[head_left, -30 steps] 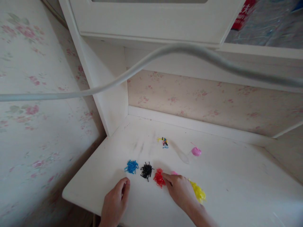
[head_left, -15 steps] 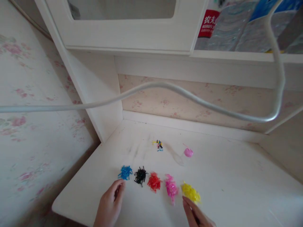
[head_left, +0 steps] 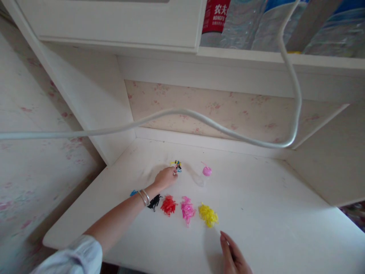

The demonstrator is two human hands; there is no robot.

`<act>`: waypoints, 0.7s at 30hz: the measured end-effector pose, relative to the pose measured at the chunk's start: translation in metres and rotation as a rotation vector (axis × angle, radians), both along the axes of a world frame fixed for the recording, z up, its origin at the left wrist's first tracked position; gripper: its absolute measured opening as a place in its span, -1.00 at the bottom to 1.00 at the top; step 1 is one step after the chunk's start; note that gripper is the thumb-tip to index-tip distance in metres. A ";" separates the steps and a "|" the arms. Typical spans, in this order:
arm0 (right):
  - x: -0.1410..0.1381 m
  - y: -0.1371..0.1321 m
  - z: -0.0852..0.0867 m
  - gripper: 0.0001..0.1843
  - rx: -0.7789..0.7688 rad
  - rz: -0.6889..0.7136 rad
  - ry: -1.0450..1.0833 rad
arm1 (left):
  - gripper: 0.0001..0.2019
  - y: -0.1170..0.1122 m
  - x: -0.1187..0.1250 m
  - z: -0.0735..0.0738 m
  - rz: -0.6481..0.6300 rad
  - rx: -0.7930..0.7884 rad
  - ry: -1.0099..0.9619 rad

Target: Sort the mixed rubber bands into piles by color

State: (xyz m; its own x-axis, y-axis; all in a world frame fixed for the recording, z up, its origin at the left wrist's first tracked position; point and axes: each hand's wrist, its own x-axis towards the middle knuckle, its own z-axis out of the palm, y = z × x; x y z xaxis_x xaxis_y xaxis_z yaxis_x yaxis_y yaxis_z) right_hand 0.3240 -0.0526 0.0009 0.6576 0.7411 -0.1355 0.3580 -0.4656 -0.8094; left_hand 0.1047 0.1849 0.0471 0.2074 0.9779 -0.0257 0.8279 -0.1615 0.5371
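Where the left hand [head_left: 165, 177] stretches across the bench [head_left: 270, 213], its fingertips touch the mixed pile [head_left: 177, 165], which lies just beyond them, a little up and to the right. The grip looks curled shut at the near edge of the pile; whether it pinches a band, I cannot tell. The right hand [head_left: 234, 255] rests open and flat, well apart from that pile, below the yellow pile [head_left: 208, 215].

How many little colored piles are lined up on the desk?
5: blue, mostly hidden behind the left arm, then black, red, pink and yellow to its right. A separate mixed clump lies by the left hand.
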 end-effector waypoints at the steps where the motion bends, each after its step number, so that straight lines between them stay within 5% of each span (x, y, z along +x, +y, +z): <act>1: -0.001 0.000 0.001 -0.32 0.008 0.011 0.003 | -0.76 0.005 0.003 -0.005 0.017 0.014 0.026; 7: 0.002 0.000 0.001 -0.28 0.021 0.033 0.044 | -0.76 0.014 0.010 -0.022 0.049 0.050 0.124; 14: 0.011 0.000 -0.002 -0.29 -0.012 0.099 0.110 | -0.77 0.011 0.001 -0.014 0.061 0.089 0.121; 21: 0.004 -0.005 -0.003 -0.27 -0.034 0.003 0.098 | -0.73 -0.035 -0.050 0.001 0.163 0.157 0.049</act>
